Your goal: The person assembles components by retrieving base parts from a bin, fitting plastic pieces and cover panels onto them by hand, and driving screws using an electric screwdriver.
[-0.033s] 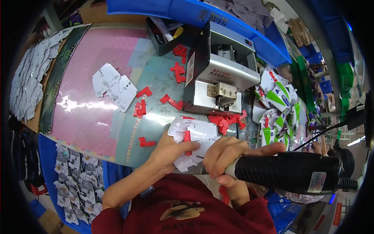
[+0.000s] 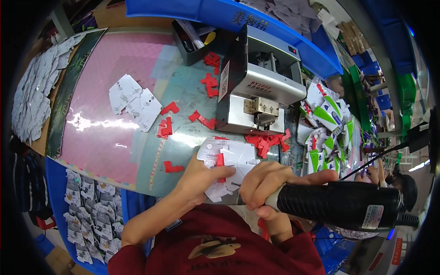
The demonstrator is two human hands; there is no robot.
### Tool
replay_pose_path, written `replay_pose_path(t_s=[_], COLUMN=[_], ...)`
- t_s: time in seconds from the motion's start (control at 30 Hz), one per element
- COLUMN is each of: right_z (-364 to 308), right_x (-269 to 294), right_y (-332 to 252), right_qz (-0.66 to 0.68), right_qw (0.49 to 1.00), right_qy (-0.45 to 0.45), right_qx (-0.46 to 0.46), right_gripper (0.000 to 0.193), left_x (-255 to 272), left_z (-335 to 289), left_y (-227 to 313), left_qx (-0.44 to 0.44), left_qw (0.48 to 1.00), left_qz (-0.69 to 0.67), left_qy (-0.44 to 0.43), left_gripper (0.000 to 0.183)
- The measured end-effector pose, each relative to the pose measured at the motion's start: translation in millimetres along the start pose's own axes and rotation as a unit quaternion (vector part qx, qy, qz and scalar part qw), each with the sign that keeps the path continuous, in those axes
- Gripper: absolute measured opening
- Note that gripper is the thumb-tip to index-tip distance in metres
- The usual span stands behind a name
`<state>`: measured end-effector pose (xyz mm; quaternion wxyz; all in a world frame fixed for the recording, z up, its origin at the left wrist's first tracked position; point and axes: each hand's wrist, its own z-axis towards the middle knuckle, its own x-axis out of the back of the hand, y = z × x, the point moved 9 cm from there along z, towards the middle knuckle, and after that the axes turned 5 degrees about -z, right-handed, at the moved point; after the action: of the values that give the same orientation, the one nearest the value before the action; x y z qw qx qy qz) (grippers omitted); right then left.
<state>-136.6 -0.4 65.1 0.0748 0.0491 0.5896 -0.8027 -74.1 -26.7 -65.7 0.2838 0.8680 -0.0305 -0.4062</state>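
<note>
Everywhere red scraps (image 2: 209, 85) across pink-green bench (image 2: 105, 137)

A factory assembly workshop is indicated by the grey benchtop machine (image 2: 259, 91) far on the tabletop (image 2: 119, 137), scattered red plastic pieces (image 2: 266, 141), white parts (image 2: 133, 101) and blue bins (image 2: 275, 27).

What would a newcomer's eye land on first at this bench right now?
Probably the fat black power screwdriver in the right hand, at the lower right, its tip on a white plastic part that the left hand pins down. Next, the grey metal machine standing just behind, with small red plastic pieces scattered at its foot and across the pink mat.
</note>
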Motion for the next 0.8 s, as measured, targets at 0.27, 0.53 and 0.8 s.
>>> replay_pose_path(t_s=[0.27,0.53,0.8], right_z=[-26,-86,-98], right_x=[32,134,144], right_y=[-3,45,-10], right_qz=[0.105,0.09,-0.392], right_qw=[0.953,0.884,0.794], right_qy=[0.261,0.457,0.463], right_qx=[0.112,0.039,0.033], right_gripper=[0.017,0.036,0.061], left_x=[5,-7,-50], left_z=[-4,-23,-39], left_y=[-2,14,34], left_qx=[-0.045,-0.056,-0.182], left_qw=[0.999,0.997,0.946], left_qz=[-0.014,-0.01,0.188], left_qy=[0.008,-0.06,-0.191], left_gripper=[0.035,0.059,0.054])
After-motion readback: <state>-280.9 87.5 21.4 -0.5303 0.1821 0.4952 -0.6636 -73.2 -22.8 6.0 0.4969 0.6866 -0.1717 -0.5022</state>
